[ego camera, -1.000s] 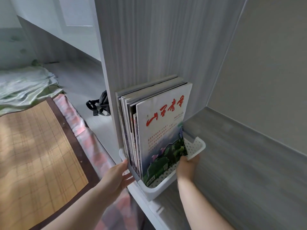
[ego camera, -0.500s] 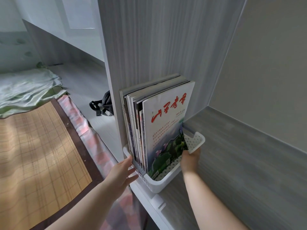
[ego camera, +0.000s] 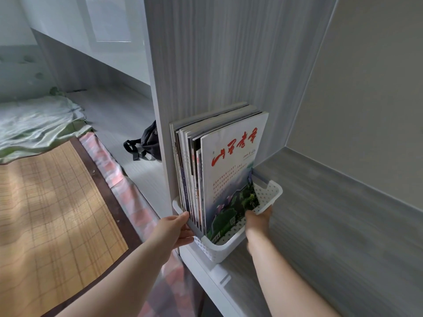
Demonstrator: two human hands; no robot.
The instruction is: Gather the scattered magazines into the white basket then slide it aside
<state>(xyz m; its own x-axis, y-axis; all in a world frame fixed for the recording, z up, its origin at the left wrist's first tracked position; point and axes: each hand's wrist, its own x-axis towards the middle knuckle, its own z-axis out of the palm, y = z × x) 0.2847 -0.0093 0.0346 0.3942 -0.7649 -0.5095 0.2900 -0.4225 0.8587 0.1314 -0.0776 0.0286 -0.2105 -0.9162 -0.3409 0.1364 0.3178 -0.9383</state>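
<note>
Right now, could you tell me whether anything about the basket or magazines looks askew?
Nothing spilled or damaged. The magazines stand upright in the basket, though their tops are uneven. The basket sits near the shelf edge, held by the left hand and right hand.

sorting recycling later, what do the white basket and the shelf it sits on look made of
The white basket looks like moulded plastic, matte: rows of small round holes, rounded rim. The shelf looks like laminated board, matte, with a printed grey wood grain; solid wood cannot be ruled out.
</note>
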